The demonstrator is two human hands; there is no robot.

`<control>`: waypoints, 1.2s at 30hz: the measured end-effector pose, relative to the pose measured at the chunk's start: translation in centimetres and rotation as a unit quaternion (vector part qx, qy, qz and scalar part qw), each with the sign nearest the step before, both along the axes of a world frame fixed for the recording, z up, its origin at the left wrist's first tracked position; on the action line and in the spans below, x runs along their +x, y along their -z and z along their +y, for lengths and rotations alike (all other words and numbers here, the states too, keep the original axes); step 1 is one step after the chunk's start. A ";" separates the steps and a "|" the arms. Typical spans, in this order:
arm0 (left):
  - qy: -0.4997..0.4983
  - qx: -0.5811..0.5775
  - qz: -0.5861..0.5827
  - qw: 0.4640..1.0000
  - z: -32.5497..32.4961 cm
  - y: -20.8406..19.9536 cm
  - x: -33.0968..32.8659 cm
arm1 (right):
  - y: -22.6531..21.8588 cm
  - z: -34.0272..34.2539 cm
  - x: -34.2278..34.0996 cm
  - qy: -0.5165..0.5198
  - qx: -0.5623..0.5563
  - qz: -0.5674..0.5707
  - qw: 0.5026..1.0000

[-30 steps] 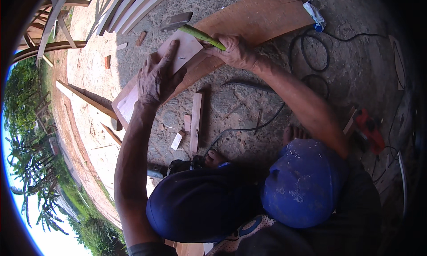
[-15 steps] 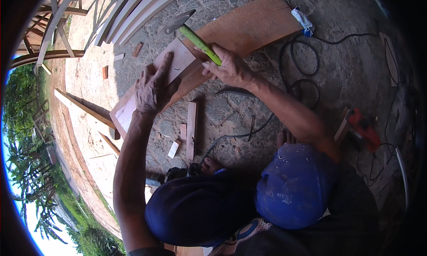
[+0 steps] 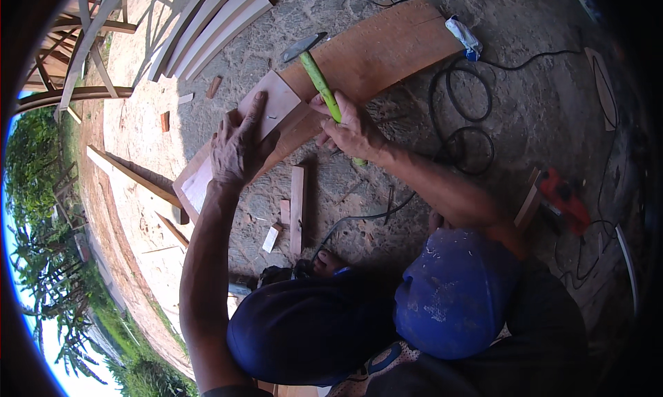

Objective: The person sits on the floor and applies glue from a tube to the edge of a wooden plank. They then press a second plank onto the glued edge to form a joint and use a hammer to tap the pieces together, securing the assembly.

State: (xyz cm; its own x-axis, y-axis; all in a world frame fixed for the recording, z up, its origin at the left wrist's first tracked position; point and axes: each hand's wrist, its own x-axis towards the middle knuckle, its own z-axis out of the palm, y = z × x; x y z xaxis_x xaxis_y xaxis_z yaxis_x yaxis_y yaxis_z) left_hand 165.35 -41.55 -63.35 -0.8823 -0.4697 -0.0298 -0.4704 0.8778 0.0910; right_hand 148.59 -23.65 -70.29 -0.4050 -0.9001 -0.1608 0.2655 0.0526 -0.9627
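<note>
My left hand lies on a pale wooden piece, index finger stretched along its face and the other fingers spread over its left side. A small nail-like metal piece shows on that face, right of the index finger. The pale piece rests on a long, curved brown board on the ground. My right hand is closed round the bright green handle of a hammer. The hammer's dark metal head is raised over the board, up and right of the pale piece. The handle's butt shows below my palm.
Several curved wooden strips lie at the far left. Wood offcuts lie on the rough ground nearer me. A black cable coils at right, near a red power tool. A white-and-blue packet sits at the board's end.
The hammer has shifted right and slightly towards me, its handle turned steeper. My right hand has moved down a little. My left hand stays on the pale piece.
</note>
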 end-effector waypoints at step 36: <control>-0.003 0.022 0.022 1.000 -0.5 0.1 1.6 | -18.2 4.8 -0.6 -0.017 -0.232 0.448 0.863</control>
State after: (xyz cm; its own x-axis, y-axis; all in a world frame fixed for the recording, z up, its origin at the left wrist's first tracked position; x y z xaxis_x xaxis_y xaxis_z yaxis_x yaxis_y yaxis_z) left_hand 167.00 -42.05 -63.46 -0.8806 -0.4737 -0.0128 -0.4700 0.8698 0.1504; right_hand 147.99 -18.81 -52.13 -0.1511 -0.7979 0.5835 -0.5914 -0.4000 -0.7002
